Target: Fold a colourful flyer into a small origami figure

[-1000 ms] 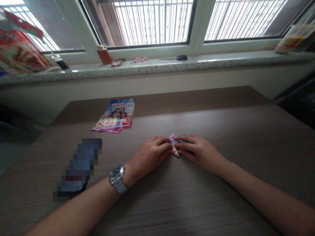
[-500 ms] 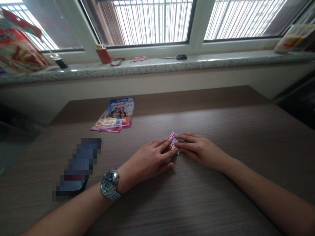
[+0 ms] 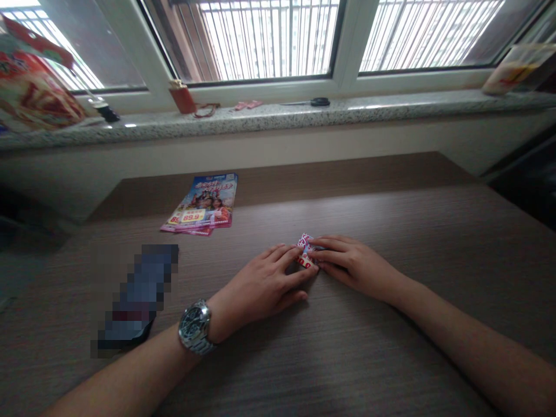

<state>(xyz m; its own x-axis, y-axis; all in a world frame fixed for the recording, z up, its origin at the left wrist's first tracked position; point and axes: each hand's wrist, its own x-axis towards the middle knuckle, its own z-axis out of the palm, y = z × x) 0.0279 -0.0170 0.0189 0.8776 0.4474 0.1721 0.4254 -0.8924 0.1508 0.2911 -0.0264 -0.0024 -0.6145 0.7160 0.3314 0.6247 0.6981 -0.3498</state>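
Note:
A small piece of folded printed paper, pink, white and blue, lies on the brown wooden table. Fingertips of my left hand rest on its left and near edges, with the fingers stretched out. From the other side, the outstretched fingers of my right hand press on its right edge. Both hands lie fairly flat, palms down, and cover parts of the paper. On my left wrist is a silver watch.
A stack of colourful flyers lies at the back left of the table. Nearer stands out a pixelated dark phone-like object. On the granite windowsill are scissors, a red lighter-like case and a food package.
My left index finger has slid slightly right along the paper's near edge, and red print there shows more. My right hand has hardly moved.

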